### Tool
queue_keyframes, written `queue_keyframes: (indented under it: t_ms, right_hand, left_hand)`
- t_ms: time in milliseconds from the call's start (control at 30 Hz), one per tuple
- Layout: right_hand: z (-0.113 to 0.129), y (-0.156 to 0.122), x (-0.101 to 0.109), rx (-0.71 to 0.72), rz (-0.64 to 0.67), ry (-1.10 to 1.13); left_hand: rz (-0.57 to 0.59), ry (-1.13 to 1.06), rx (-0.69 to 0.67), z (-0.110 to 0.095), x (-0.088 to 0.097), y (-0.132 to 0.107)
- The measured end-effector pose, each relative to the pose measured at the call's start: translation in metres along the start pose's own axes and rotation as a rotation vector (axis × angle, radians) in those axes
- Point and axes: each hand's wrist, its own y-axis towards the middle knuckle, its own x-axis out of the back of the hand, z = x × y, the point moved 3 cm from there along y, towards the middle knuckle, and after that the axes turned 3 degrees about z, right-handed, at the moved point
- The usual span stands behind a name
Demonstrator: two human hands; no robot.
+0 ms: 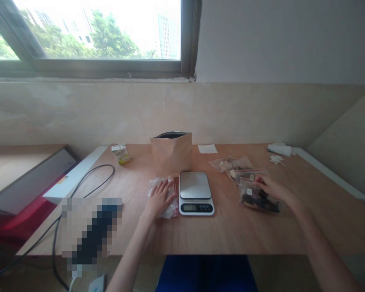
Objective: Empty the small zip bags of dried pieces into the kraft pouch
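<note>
My left hand (159, 198) lies with its fingers spread on a small pile of clear plastic zip bags (172, 211), just left of a white kitchen scale (195, 192) with a steel top. At the right, my right hand (269, 187) has its fingers closed at the upper edge of a clear zip bag (255, 199) holding dark pieces and a small white label. Behind it, more zip bags (231, 165) with pale contents overlap one another. A brown kraft pouch (172, 155) stands upright behind the scale, its top gaping.
A small drink carton (121, 154) stands at the back left, near a black cable (94, 167). A blurred-out dark object (94, 233) lies at the front left. White paper (207, 149) sits by the wall; a white packet (280, 149) and crumpled tissue (276, 159) lie at the back right.
</note>
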Motion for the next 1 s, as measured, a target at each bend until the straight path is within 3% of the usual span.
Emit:
queue_keyframes:
  t_ms: [100,167,300,367,467,567,733,900,1000]
  right_hand:
    - [0.033,-0.011,0.011,0.035,0.069,0.068]
    - [0.062,-0.017,0.018,0.024,0.05,0.089]
    - [0.123,-0.018,0.015,0.011,0.007,0.167]
    - [0.153,-0.016,0.005,0.045,-0.007,0.231]
    - [0.193,-0.016,-0.011,0.095,0.029,0.383]
    - [0.221,-0.019,-0.025,0.185,0.156,0.584]
    - [0.232,-0.026,-0.043,0.339,0.287,0.721]
    - [0.224,-0.025,-0.052,0.308,0.189,0.572]
    - [0.223,-0.024,-0.052,0.304,0.229,0.461]
  left_hand:
    - [0.097,0.031,-0.049,0.011,0.008,0.003]
    - [0.072,0.057,-0.095,0.004,0.015,0.003]
    - [-0.135,-0.066,-0.17,-0.046,0.018,-0.009]
    - [-0.104,-0.184,-0.176,-0.082,0.007,-0.02]
    - [0.058,-0.422,-0.155,-0.127,-0.013,-0.034]
    - [0.077,-0.673,-0.013,-0.143,-0.022,-0.037]
    - [-0.047,-0.788,0.106,-0.13,-0.014,-0.031]
    - [0.004,-0.896,0.165,-0.123,-0.014,-0.029]
    - [0.036,-0.897,0.177,-0.123,-0.016,-0.028]
